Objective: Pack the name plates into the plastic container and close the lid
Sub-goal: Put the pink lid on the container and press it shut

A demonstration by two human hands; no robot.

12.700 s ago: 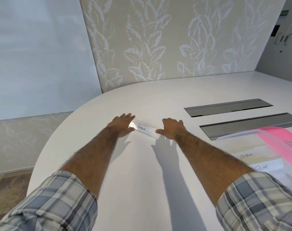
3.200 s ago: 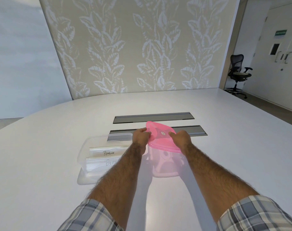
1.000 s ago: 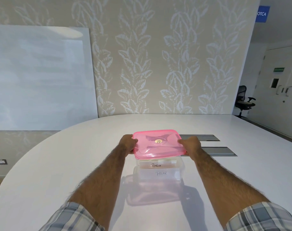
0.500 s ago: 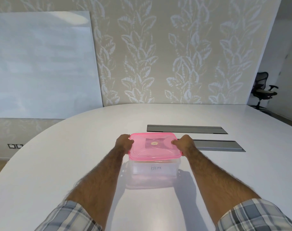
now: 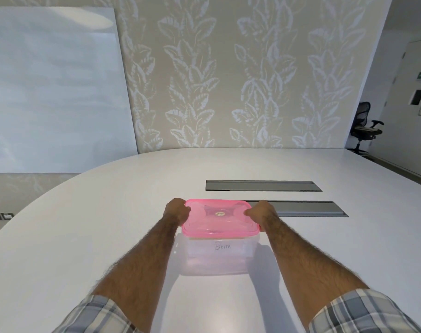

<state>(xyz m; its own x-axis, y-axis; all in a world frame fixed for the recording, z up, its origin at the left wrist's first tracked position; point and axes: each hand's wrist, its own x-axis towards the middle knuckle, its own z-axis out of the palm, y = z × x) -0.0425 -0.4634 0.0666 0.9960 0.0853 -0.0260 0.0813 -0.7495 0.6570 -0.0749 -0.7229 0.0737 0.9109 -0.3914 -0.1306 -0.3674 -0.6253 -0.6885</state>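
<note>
A clear plastic container stands on the white table in front of me. A translucent pink lid lies flat across its top. Through the near wall a white name plate with handwritten letters shows; other plates inside are hidden by the lid. My left hand grips the lid's left edge, thumb on top. My right hand grips the right edge the same way.
Two long grey cable hatches are set into the table behind and right of the container. A whiteboard leans on the leaf-patterned wall. A black office chair stands far right by a door.
The lid, held tilted above the container a second ago, now lies flat on the rim. Both hands stay on its side edges. The name plates went into the container earlier.
</note>
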